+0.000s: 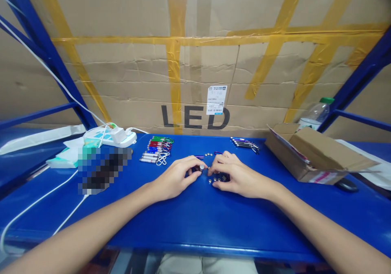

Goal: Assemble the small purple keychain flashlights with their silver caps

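My left hand (177, 176) rests on the blue table (195, 221) and pinches a small dark keychain flashlight (197, 168) with a silver end. My right hand (236, 175) lies close beside it, fingertips touching the flashlight's end and covering several small silver button cells (214, 180). More button cells (209, 154) lie in a short row just behind the hands. A row of finished keychain flashlights (155, 149) in red, blue, green and silver lies to the back left. Another small bunch of flashlights (245, 143) lies to the back right.
An open cardboard box (311, 154) stands at the right, a plastic bottle (316, 113) behind it. A white power strip (111, 137) with cables sits at the back left, next to a blurred-out object. A big taped cardboard wall marked LED closes the back.
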The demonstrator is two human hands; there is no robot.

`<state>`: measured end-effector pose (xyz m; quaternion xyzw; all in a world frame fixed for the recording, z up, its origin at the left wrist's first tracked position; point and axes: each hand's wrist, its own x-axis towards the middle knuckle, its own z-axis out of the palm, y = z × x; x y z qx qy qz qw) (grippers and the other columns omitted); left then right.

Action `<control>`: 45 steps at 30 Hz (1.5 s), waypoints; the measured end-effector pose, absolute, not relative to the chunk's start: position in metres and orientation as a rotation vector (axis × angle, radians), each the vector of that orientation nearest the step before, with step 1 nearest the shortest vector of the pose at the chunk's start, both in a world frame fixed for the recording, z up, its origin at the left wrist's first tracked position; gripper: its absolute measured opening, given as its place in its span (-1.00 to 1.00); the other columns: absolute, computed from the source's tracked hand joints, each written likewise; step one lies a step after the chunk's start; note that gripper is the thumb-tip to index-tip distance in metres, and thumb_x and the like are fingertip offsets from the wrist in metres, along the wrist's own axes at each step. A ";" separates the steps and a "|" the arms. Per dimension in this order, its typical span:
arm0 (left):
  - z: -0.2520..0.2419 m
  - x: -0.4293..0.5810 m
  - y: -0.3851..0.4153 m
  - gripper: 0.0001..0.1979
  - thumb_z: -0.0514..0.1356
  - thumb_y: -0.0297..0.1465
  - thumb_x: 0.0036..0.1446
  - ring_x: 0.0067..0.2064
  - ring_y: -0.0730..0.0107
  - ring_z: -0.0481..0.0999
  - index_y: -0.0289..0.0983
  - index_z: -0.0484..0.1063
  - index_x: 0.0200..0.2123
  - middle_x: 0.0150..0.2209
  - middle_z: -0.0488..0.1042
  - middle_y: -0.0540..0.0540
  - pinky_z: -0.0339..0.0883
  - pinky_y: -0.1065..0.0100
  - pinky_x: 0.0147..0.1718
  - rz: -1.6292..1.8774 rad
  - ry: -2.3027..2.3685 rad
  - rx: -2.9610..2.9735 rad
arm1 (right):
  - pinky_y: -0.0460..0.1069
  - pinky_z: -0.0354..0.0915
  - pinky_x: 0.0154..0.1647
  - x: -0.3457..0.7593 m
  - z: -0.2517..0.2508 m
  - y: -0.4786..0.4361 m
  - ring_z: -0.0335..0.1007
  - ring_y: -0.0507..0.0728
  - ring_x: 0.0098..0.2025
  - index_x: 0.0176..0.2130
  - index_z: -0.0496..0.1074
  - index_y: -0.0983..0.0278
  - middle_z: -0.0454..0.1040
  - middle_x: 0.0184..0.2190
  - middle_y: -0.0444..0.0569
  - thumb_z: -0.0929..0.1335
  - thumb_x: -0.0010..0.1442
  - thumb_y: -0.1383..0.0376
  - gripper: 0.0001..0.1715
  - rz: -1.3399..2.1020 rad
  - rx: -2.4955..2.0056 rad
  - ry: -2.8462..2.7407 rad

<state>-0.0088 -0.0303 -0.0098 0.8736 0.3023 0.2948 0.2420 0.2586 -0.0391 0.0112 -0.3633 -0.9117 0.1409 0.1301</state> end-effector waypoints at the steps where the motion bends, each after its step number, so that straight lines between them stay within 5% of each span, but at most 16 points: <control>1: -0.009 -0.008 -0.031 -0.76 0.15 -0.41 0.45 -0.10 0.30 0.58 -0.20 0.54 0.09 0.03 0.59 -0.15 0.44 0.31 -0.08 0.811 0.818 2.386 | 0.24 0.16 0.15 0.259 0.010 -0.039 0.28 0.31 0.04 -0.03 0.58 0.15 0.53 0.01 0.04 0.42 0.41 0.18 -0.81 0.412 -1.061 -2.657; 6: -0.009 -0.007 -0.030 -0.72 0.17 -0.39 0.44 -0.11 0.31 0.59 -0.19 0.55 0.14 0.01 0.59 -0.14 0.46 0.32 -0.11 0.808 0.838 2.324 | 0.36 0.02 0.33 0.259 0.008 -0.037 0.27 0.37 0.16 0.10 0.64 0.09 0.53 0.05 0.06 0.39 0.45 0.14 -0.69 0.434 -1.058 -2.698; 10: -0.010 -0.007 -0.030 -0.72 0.18 -0.37 0.44 -0.09 0.28 0.60 -0.20 0.56 0.14 0.01 0.60 -0.14 0.47 0.30 -0.09 0.798 0.842 2.276 | 0.36 0.05 0.29 0.259 0.008 -0.036 0.26 0.36 0.12 0.10 0.64 0.09 0.54 0.01 0.07 0.36 0.48 0.13 -0.68 0.423 -1.050 -2.720; 33: -0.016 -0.008 -0.028 -0.72 0.26 -0.28 0.39 -0.14 0.28 0.65 -0.28 0.57 0.07 -0.13 0.69 -0.11 0.47 0.33 -0.12 0.740 0.909 2.183 | 0.30 0.01 0.30 0.256 0.003 -0.036 0.39 0.27 0.09 -0.12 0.55 0.17 0.59 -0.06 -0.02 0.39 0.46 0.26 -0.90 0.470 -1.003 -2.641; 45: -0.012 -0.010 -0.028 -0.73 0.28 -0.28 0.39 -0.15 0.27 0.62 -0.27 0.61 0.05 -0.12 0.67 -0.11 0.42 0.33 -0.16 0.760 0.909 2.214 | 0.10 0.26 -0.02 0.254 0.008 -0.036 0.41 0.20 -0.10 -0.15 0.43 0.19 0.56 -0.17 -0.04 0.35 0.48 0.23 -0.89 0.493 -0.940 -2.317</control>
